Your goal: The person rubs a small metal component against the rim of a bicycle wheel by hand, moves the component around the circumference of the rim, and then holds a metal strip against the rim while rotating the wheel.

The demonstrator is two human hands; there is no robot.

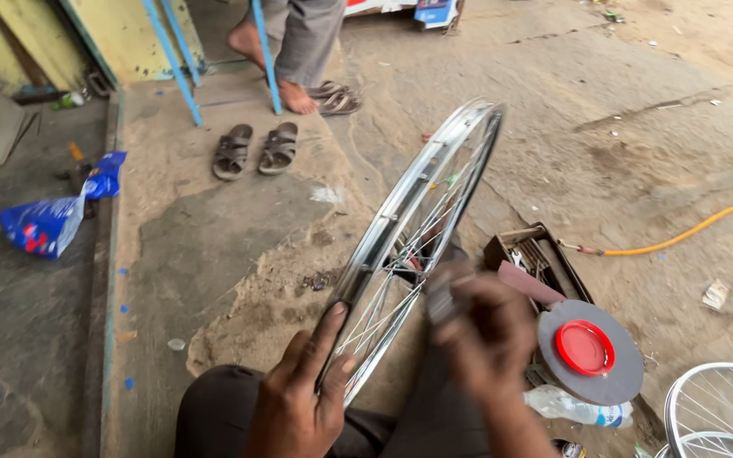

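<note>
Left hand: my left hand [299, 399] is clamped on the near edge of the bare wheel rim [417, 229], thumb up along the metal, fingers wrapped round the underside.
Right hand: my right hand [485, 335] is blurred; it sits at the spokes [383, 293] near the hub and looks closed round a small dark tool [441, 297], though I cannot tell how firmly.
Wheel rim: it stands nearly upright on edge between my knees, its top leaning away toward 1 o'clock, its bottom at my left hand.
At 3 o'clock: a dark toolbox [536, 254] on the floor, and just beside it a grey disc [591, 352] with a red lid [585, 348] on top; a clear plastic bottle [579, 411] lies near.
At 4 o'clock: part of a second rim [723, 407], apart from mine.
At 2 o'clock: a yellow hose [680, 237] across the ground.
At 11 o'clock: a pair of sandals [256, 151], and beyond them another person's bare feet [277, 72].
At 9 o'clock: a blue plastic bag [57, 216].
Risk: as I judge it, only one hand steadies the rim, so it could tip or roll sideways into the toolbox; the tool could slip off and my fingers strike the spokes.
</note>
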